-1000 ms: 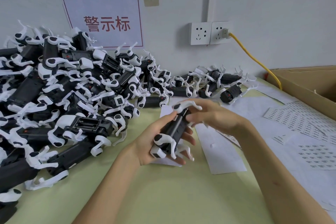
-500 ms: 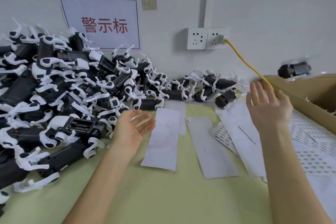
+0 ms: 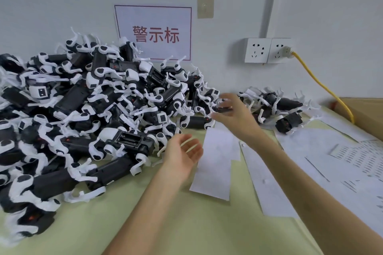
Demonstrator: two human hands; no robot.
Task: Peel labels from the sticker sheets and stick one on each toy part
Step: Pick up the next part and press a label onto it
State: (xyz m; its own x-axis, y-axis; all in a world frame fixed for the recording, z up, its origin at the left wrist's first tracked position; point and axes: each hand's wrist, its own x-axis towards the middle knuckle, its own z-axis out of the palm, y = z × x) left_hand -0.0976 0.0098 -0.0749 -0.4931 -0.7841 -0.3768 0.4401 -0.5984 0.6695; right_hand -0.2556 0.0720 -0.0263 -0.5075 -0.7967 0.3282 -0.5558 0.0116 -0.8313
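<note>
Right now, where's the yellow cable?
Head view, upper right: the yellow cable runs from the right wall socket down to the cardboard box.

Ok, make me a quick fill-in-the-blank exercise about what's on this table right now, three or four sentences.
1. The cable plugged into the wall socket is ___.
2. The left hand lies palm up and holds ___.
3. The printed sticker sheets lie on the ___ side of the table.
4. The characters on the wall sign are ___.
Missing words: yellow; nothing; right; red.
</note>
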